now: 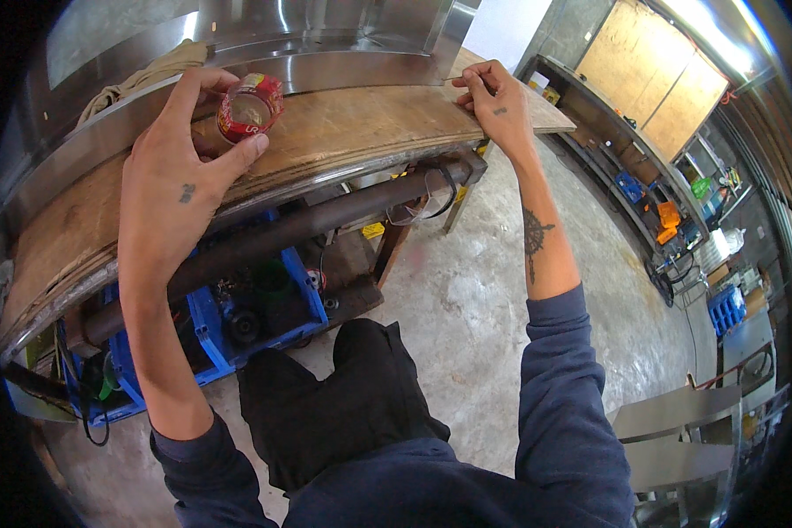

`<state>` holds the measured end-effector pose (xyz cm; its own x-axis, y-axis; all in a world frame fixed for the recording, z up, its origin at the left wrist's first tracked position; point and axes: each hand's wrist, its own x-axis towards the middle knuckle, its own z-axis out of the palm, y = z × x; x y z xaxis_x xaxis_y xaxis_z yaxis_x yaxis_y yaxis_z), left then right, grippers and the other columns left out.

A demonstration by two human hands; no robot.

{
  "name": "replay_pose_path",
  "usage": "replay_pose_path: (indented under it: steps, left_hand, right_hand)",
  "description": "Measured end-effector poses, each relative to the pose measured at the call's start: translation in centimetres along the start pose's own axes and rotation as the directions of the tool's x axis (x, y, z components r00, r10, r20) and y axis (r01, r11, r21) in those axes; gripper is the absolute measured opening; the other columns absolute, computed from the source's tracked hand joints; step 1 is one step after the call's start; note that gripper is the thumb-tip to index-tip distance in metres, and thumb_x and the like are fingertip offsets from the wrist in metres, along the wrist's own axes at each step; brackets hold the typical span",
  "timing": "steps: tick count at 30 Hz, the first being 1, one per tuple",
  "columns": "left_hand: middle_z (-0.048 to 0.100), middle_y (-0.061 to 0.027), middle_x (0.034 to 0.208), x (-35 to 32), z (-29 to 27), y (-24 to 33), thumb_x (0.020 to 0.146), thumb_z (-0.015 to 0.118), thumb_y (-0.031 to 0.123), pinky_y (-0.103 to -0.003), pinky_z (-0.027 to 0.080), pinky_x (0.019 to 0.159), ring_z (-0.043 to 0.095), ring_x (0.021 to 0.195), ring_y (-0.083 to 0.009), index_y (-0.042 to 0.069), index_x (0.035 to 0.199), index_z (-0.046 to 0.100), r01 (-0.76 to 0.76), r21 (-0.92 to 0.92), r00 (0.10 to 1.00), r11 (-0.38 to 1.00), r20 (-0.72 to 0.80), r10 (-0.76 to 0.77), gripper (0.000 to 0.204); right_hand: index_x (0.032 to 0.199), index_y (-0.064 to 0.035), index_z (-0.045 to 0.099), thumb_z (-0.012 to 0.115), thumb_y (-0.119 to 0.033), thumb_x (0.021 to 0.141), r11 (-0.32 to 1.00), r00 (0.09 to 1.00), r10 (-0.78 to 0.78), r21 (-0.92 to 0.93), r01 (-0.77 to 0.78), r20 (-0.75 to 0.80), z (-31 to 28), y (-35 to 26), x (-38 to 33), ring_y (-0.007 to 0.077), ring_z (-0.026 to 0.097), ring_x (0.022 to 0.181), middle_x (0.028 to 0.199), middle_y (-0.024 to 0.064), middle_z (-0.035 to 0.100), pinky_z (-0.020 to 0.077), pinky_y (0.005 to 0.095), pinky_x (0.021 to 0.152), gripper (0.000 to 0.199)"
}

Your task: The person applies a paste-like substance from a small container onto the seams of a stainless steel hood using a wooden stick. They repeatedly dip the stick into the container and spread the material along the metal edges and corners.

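Note:
My left hand (180, 180) is closed around a short red printed cylinder (249, 107), thumb on its near side and fingers behind it. Its round end faces me and shows a pale, brownish inside; whether it is a can or a roll, I cannot tell. The hand is over the wooden benchtop (352, 119), close to a large shiny sheet-metal piece (334, 69). Farther right, my right hand (500, 106) is held at the bench's end with thumb and fingers pinched together. What sits between those fingertips, if anything, is too small to make out.
A tan cloth (145, 79) lies against the metal at the left. Blue bins (204, 321) with assorted parts stand under the bench, below a dark pipe (317, 224). Shelving (625, 167) runs along the right wall. Metal panels (678, 412) stand at the lower right on concrete floor (466, 334).

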<state>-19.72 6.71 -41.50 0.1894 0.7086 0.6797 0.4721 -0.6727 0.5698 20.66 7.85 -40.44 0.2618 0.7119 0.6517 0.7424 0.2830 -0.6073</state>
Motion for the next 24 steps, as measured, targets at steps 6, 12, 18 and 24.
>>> replay_pose_path:
  steps: [6, 12, 18, 24]
  left_hand:
    - [0.080, -0.0122, 0.129, 0.0, -0.1, 0.3, 0.092, 0.087, 0.022, -0.042, 0.058, 0.098, 0.079, 0.109, -0.0319, 0.013, 0.136, 0.066, 0.037, -0.007, 0.999, 0.999, 0.020, -0.037, 0.050]
    - [0.080, -0.0131, 0.128, 0.0, 0.0, -0.1, 0.091, 0.087, 0.023, -0.042, 0.058, 0.098, 0.077, 0.114, -0.0330, 0.013, 0.136, 0.066, -0.019, -0.015, 1.000, 1.000, 0.001, 0.019, 0.050]
    - [0.079, -0.0130, 0.129, 0.1, -0.2, 0.2, 0.091, 0.087, 0.024, -0.041, 0.058, 0.095, 0.076, 0.113, -0.0348, 0.013, 0.136, 0.065, -0.021, -0.001, 1.000, 1.000, -0.013, 0.021, 0.051]
    - [0.077, -0.0114, 0.126, 0.0, -1.0, 1.2, 0.091, 0.089, 0.021, -0.036, 0.059, 0.089, 0.075, 0.100, -0.0219, 0.013, 0.140, 0.064, 0.065, 0.041, 0.995, 0.997, 0.072, -0.068, 0.056]
  right_hand:
    - [0.116, 0.0010, 0.069, 0.061, -0.018, 0.113, 1.000, 1.000, -0.008, -0.019, 0.008, 0.013, 0.0, 0.2, 0.1, 0.0176, 0.080, 0.083, 0.104, 0.0110, 0.083, 0.0602, 0.0339, 0.076, 0.021]
    - [0.117, 0.0013, 0.068, 0.059, -0.019, 0.114, 0.998, 1.000, -0.008, 0.066, 0.009, -0.021, -0.2, 0.3, -0.1, 0.0172, 0.079, 0.083, 0.105, 0.0115, 0.081, 0.0604, 0.0325, 0.075, 0.022]
    - [0.119, -0.0020, 0.067, 0.063, -0.022, 0.115, 0.973, 0.987, 0.034, 0.230, 0.003, -0.155, 1.0, -3.5, -1.6, 0.0138, 0.072, 0.077, 0.104, 0.0090, 0.079, 0.0583, 0.0289, 0.071, 0.021]
    - [0.113, -0.0053, 0.076, 0.073, -0.021, 0.111, 0.927, 0.957, -0.286, 0.235, 0.291, -0.057, 4.1, -13.8, -6.9, 0.0103, 0.065, 0.073, 0.098, 0.0044, 0.077, 0.0535, 0.0276, 0.066, 0.016]
